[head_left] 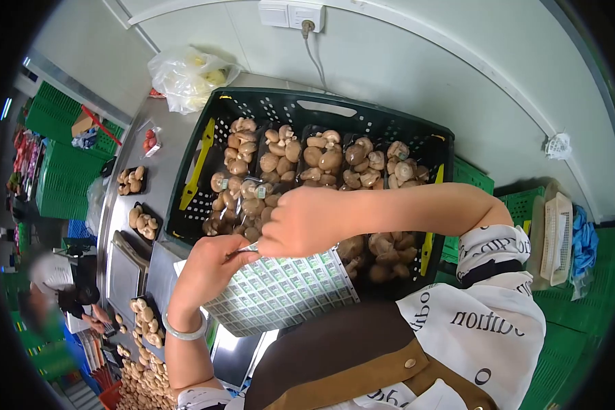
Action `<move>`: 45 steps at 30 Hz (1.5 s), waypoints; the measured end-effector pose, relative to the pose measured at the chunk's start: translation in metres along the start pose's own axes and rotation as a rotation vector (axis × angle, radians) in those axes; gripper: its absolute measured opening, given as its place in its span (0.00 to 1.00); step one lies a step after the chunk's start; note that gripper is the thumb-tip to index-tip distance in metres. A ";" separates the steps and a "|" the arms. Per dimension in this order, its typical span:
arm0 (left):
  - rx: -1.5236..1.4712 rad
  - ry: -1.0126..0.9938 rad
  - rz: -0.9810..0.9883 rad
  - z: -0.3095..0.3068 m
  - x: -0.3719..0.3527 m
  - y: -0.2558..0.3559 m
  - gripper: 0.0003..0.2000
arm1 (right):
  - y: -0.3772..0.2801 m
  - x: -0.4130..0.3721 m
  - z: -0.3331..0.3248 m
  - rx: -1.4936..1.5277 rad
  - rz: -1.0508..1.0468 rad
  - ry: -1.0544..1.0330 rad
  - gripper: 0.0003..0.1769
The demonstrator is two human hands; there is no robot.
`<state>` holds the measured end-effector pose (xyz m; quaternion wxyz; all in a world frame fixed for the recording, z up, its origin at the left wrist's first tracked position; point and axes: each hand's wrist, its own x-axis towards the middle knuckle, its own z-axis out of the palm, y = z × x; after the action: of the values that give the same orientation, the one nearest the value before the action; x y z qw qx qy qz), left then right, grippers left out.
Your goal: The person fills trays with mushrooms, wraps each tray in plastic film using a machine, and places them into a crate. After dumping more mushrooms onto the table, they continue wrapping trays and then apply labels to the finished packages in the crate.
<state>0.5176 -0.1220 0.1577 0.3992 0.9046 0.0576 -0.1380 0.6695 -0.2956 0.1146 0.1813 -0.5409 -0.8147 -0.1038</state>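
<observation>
My left hand [208,270] is closed on the upper corner of a sheet of small green-and-white printed labels [287,290], which hangs tilted in front of my apron. Beside it, my right hand [301,222] has its fingers pinched together at the sheet's top edge; its fingertips are partly hidden. Just beyond both hands, a dark green plastic crate [403,121] holds several wrapped trays of brown mushrooms [280,152]. A small label [260,192] shows on one wrapped tray near my right hand. My forearm and the sheet cover part of the crate.
On the steel table [133,140] to the left are small mushroom trays [143,222], a flat scale [126,270] and a pack of tomatoes [150,141]. Loose mushrooms [143,379] are piled lower left, near another person [75,287]. A plastic bag [184,75] lies behind the crate.
</observation>
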 end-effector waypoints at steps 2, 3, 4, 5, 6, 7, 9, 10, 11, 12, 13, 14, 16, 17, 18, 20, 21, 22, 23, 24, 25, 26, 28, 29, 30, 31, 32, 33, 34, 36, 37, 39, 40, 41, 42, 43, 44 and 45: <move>-0.079 -0.055 -0.074 0.000 0.006 -0.011 0.08 | -0.003 0.001 -0.001 -0.072 -0.135 0.127 0.07; -0.126 -0.029 -0.032 0.002 0.007 -0.021 0.08 | 0.000 -0.001 -0.007 0.123 -0.057 0.043 0.07; -0.117 -0.001 -0.079 0.000 0.005 -0.025 0.07 | 0.010 -0.007 -0.010 0.243 0.206 0.058 0.08; -0.110 0.026 -0.127 -0.002 0.003 -0.029 0.07 | 0.025 -0.016 -0.015 0.361 0.471 0.070 0.10; -0.106 0.053 -0.176 -0.004 0.000 -0.035 0.07 | 0.049 -0.029 -0.033 0.507 0.768 0.077 0.12; -0.191 0.075 -0.179 -0.005 -0.006 -0.047 0.07 | 0.074 -0.050 -0.034 0.843 1.035 0.056 0.11; -0.198 0.076 -0.229 -0.012 -0.015 -0.058 0.08 | 0.115 -0.108 -0.023 0.566 1.099 -0.239 0.13; -0.201 0.082 -0.254 -0.014 -0.018 -0.061 0.08 | 0.123 -0.130 -0.009 0.504 1.101 -0.332 0.13; -0.202 0.095 -0.263 -0.015 -0.020 -0.063 0.08 | 0.128 -0.150 0.007 0.442 1.099 -0.425 0.13; -0.196 0.097 -0.274 -0.015 -0.021 -0.064 0.08 | 0.132 -0.173 0.029 0.440 1.089 -0.389 0.14; -0.188 0.100 -0.285 -0.017 -0.023 -0.065 0.08 | 0.126 -0.168 0.030 0.236 1.137 -0.493 0.13; -0.178 0.108 -0.296 -0.018 -0.024 -0.067 0.08 | 0.121 -0.164 0.031 0.027 1.171 -0.590 0.13; -0.166 0.134 -0.290 -0.021 -0.029 -0.076 0.08 | 0.124 -0.141 0.025 0.005 1.162 -0.457 0.10; -0.158 0.139 -0.287 -0.023 -0.031 -0.080 0.08 | 0.124 -0.131 0.027 -0.001 1.163 -0.391 0.09; -0.168 0.141 -0.306 -0.023 -0.032 -0.083 0.09 | 0.133 -0.127 0.034 0.207 1.070 -0.318 0.08; -0.183 0.154 -0.339 -0.025 -0.032 -0.088 0.09 | 0.153 -0.108 0.053 0.554 1.052 -0.374 0.09; -0.159 0.164 -0.343 -0.025 -0.031 -0.086 0.09 | 0.159 -0.104 0.064 0.457 1.032 -0.429 0.08; -0.135 0.165 -0.334 -0.026 -0.032 -0.084 0.09 | 0.163 -0.096 0.074 0.362 1.008 -0.483 0.08; -0.112 0.167 -0.328 -0.026 -0.033 -0.083 0.09 | 0.166 -0.089 0.083 0.267 0.980 -0.534 0.08; -0.090 0.170 -0.324 -0.028 -0.034 -0.084 0.09 | 0.170 -0.085 0.088 0.155 0.986 -0.576 0.08; -0.111 0.181 -0.350 -0.027 -0.039 -0.086 0.09 | 0.168 -0.074 0.081 0.041 0.989 -0.619 0.08; -0.114 0.191 -0.379 -0.028 -0.044 -0.089 0.09 | 0.167 -0.065 0.076 -0.076 0.989 -0.666 0.08; -0.119 0.205 -0.436 -0.031 -0.054 -0.097 0.09 | 0.173 -0.054 0.080 0.036 0.956 -0.471 0.09; -0.121 0.224 -0.448 -0.031 -0.058 -0.104 0.09 | 0.181 -0.048 0.085 0.168 0.918 -0.393 0.09; -0.125 0.227 -0.438 -0.031 -0.061 -0.108 0.09 | 0.190 -0.042 0.090 0.297 0.877 -0.309 0.10; -0.125 0.233 -0.426 -0.032 -0.062 -0.110 0.09 | 0.202 -0.040 0.110 0.426 0.915 -0.287 0.10; -0.124 0.241 -0.413 -0.035 -0.063 -0.111 0.08 | 0.206 -0.035 0.120 0.489 0.892 -0.300 0.08; -0.138 0.256 -0.412 -0.038 -0.063 -0.108 0.07 | 0.206 -0.033 0.132 0.262 0.883 -0.368 0.08; -0.127 0.289 -0.419 -0.043 -0.067 -0.110 0.07 | 0.203 -0.026 0.136 0.036 0.866 -0.429 0.09; -0.114 0.357 -0.438 -0.055 -0.079 -0.117 0.07 | 0.211 -0.010 0.139 0.034 0.969 -0.460 0.12; -0.173 0.442 -0.485 -0.065 -0.089 -0.126 0.06 | 0.211 0.001 0.129 0.030 0.952 -0.433 0.12; -0.158 0.543 -0.519 -0.078 -0.112 -0.148 0.05 | 0.219 0.010 0.137 -0.002 0.890 -0.389 0.11; -0.099 0.752 -0.554 -0.103 -0.111 -0.136 0.06 | 0.236 0.015 0.140 0.441 0.846 -0.206 0.13; -0.005 0.866 -0.502 -0.119 -0.118 -0.154 0.09 | 0.245 0.018 0.152 0.596 0.853 -0.129 0.13; 0.031 1.007 -0.431 -0.128 -0.123 -0.167 0.11 | 0.253 0.025 0.168 0.752 0.850 -0.052 0.14; 0.180 1.158 -0.442 -0.142 -0.131 -0.195 0.12 | 0.267 0.027 0.196 0.750 0.787 -0.017 0.13; 0.179 1.304 -0.433 -0.150 -0.121 -0.193 0.12 | 0.276 0.028 0.219 0.753 0.716 0.014 0.13; 0.329 1.411 -0.431 -0.156 -0.113 -0.201 0.10 | 0.274 0.032 0.221 0.607 0.721 -0.026 0.14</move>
<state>0.3988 0.1291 0.1493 0.0917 0.7948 0.4540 0.3922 0.8699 -0.0798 -0.0810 0.3455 -0.7130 -0.5707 0.2157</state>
